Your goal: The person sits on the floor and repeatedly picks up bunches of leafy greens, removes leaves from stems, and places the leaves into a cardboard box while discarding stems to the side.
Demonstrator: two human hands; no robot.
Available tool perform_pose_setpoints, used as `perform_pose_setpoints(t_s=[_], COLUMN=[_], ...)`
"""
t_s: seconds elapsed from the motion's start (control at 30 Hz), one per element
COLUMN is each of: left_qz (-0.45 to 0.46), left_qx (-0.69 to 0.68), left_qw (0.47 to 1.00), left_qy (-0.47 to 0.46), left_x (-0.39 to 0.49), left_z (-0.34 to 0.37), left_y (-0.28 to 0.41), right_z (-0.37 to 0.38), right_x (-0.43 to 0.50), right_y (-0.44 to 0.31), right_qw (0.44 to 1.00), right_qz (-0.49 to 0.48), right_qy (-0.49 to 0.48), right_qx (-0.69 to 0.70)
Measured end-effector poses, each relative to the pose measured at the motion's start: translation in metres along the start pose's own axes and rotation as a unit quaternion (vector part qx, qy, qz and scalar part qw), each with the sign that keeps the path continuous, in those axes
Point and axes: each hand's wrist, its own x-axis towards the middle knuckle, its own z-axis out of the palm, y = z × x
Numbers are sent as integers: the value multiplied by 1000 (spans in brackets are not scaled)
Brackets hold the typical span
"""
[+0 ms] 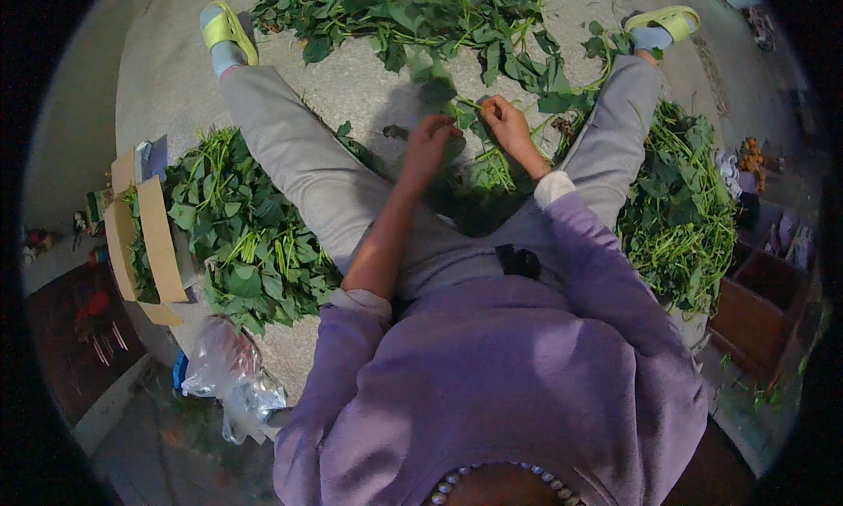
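My right hand [508, 125] pinches a leafy green stem [470, 103] between thumb and fingers, above the floor between my legs. Blurred leaves [431, 85] hang at the stem's far end. My left hand [431, 140] is just left of it, fingers bent, close to a leaf; whether it grips anything is hard to see. Below both hands lies a small bunch of cut green stems [492, 170], partly in shadow. A large heap of leafy vines [408, 12] spreads on the floor beyond, with loose strands trailing towards my right leg.
Piles of leafy stems lie outside my left leg [244, 236] and right leg [681, 210]. An open cardboard box [161, 243] holding greens stands at left, near a clear plastic bag [230, 368]. A brown compartmented box [757, 308] is at far right. Yellow-green slippers [227, 32] are on my feet.
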Motion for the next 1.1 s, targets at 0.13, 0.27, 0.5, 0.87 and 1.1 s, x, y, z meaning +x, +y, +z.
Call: perform_pose_setpoints(t_s=[0.13,0.27,0.5,0.87,1.1], left_qz=[-4,72,99,31,-43], left_qx=[98,86,307,338,250], left_qw=[995,992,944,926,950], left_qy=[23,-50,-68,-167,-183], left_x=[-11,-1,13,-9,-21], left_z=[14,20,39,22,17], left_y=[20,21,-6,-6,-8], right_z=[-10,-26,-38,-27,-44], right_x=[-23,-35,-47,-53,-38], right_y=[-3,-17,-48,-27,-2], right_qw=[995,991,959,979,956], right_qz=[-13,48,111,49,27], right_qy=[-4,-48,-74,-200,-71], right_qx=[103,113,250,6,-283])
